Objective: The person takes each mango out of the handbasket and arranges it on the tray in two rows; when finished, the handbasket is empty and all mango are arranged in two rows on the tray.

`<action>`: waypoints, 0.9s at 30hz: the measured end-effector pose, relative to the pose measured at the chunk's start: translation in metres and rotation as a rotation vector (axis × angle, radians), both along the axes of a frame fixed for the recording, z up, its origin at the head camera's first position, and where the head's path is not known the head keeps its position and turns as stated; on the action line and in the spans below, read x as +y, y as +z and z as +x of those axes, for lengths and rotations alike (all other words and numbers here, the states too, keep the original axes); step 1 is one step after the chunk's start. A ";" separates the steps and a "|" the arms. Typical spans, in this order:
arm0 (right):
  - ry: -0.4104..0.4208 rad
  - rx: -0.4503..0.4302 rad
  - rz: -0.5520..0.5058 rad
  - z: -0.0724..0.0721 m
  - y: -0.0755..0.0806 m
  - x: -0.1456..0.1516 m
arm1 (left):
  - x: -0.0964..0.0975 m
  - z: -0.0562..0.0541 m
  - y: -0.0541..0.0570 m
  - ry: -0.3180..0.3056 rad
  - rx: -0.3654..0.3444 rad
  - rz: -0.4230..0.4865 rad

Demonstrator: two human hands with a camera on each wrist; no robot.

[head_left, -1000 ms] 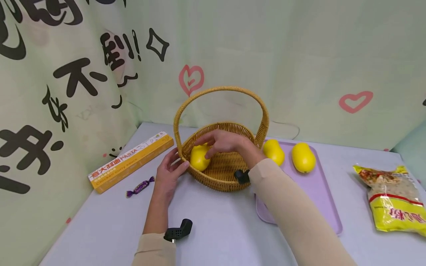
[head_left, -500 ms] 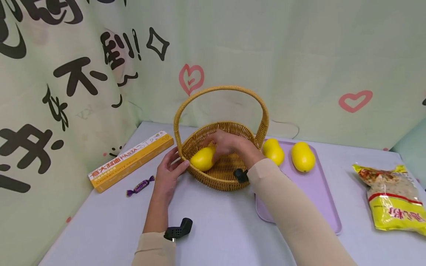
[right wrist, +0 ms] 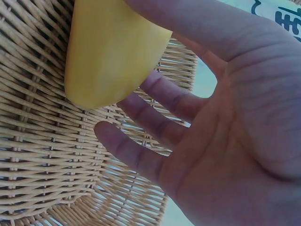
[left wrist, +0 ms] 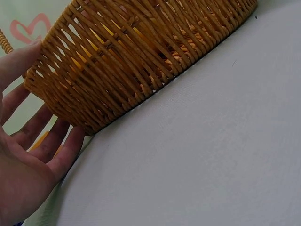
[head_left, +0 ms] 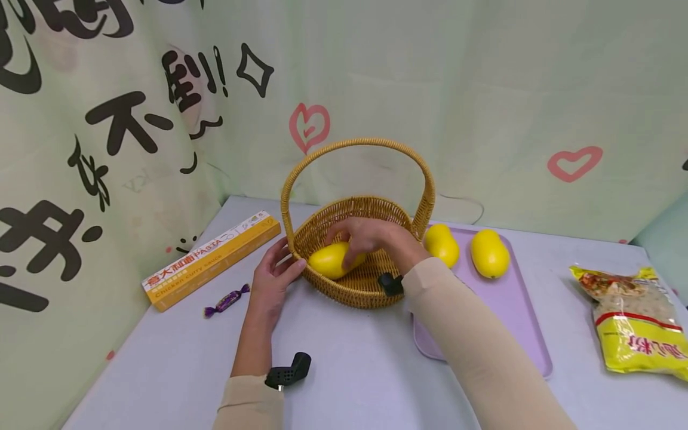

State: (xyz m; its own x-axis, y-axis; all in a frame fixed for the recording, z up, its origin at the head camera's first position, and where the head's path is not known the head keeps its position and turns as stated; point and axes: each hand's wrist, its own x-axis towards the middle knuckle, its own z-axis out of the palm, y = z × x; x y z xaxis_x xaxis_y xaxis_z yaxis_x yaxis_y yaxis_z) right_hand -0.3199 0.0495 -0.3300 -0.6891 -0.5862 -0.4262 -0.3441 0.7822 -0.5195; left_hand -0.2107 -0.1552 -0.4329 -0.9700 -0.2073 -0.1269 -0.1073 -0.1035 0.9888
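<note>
A wicker basket (head_left: 352, 297) with a tall arched handle stands in the middle of the table. Inside it, toward the left, lies a smooth yellow mango (head_left: 326, 261), on its side. My right hand (head_left: 368, 235) reaches over the rim and grips the mango's right end. In the right wrist view, the thumb lies across the mango (right wrist: 113, 52) and the other fingers are curved along its far side. At the basket's left side my left hand (head_left: 270, 285) holds the rim, its thumb on the edge and its fingers against the outer wicker wall (left wrist: 113, 61).
Right of the basket, a purple tray (head_left: 500, 310) bears two more yellow mangoes (head_left: 490, 254), partly behind my right arm. A pasta box (head_left: 212, 261) and a purple wrapped candy (head_left: 227, 301) lie on the left. A yellow food bag (head_left: 634, 322) lies far right.
The mango in the basket has turned from upright-looking to lying sideways, its right end under my right hand. My right hand has shifted slightly right and closed on it. The left hand stays put.
</note>
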 end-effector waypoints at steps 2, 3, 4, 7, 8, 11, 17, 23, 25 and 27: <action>0.010 -0.004 -0.002 0.000 -0.001 0.001 | 0.000 0.000 0.000 -0.001 -0.003 -0.002; 0.011 -0.007 -0.005 0.000 -0.001 0.002 | 0.000 0.000 0.001 -0.001 -0.005 -0.003; 0.014 -0.008 -0.010 -0.001 -0.002 0.002 | 0.000 0.001 0.001 -0.001 -0.007 -0.002; 0.017 -0.011 -0.022 -0.002 -0.003 0.004 | 0.000 0.001 0.001 -0.001 -0.009 0.001; 0.020 -0.009 -0.024 -0.002 -0.003 0.005 | 0.000 0.001 0.002 -0.001 -0.008 0.002; 0.023 -0.007 -0.033 -0.002 -0.003 0.006 | 0.000 0.000 0.002 -0.002 -0.007 0.004; 0.010 -0.011 -0.067 -0.002 0.002 0.015 | 0.001 0.000 0.003 -0.014 -0.009 0.004; -0.040 0.002 -0.110 -0.001 0.010 0.023 | 0.001 0.001 0.005 -0.008 -0.005 -0.015; -0.045 0.018 -0.115 0.000 0.013 0.025 | 0.001 0.001 0.005 -0.006 -0.008 -0.014; -0.047 0.027 -0.120 0.001 0.015 0.027 | 0.001 0.001 0.004 -0.008 -0.007 -0.010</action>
